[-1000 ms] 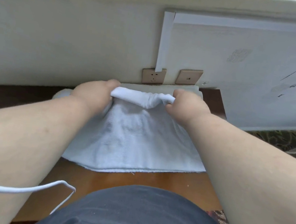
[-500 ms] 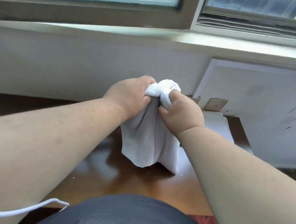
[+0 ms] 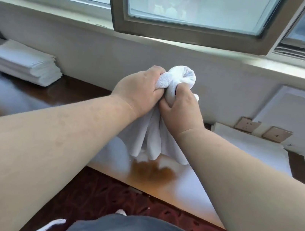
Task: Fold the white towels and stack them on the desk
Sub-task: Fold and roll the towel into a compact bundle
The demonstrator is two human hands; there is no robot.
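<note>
A white towel point(image 3: 152, 137) hangs bunched in the air above the brown desk point(image 3: 156, 184), its lower edge just above the desk top. My left hand point(image 3: 137, 91) grips the gathered top of the towel from the left. Pressed against it, my right hand point(image 3: 180, 108) grips the same bunch from the right. A rounded lump of towel sticks up above both fists. A stack of folded white towels point(image 3: 26, 63) lies on the desk at the far left, against the wall.
A flat white sheet point(image 3: 250, 148) lies on the desk at the right, below two wall sockets point(image 3: 263, 129). The wall and a window sill run behind the desk. Dark red patterned carpet point(image 3: 134, 198) shows in front of the desk edge.
The towel lay spread on the desk with my hands apart on its far edge. My hands came together, gathered it and lifted it. The view has tilted up and left, revealing the stack.
</note>
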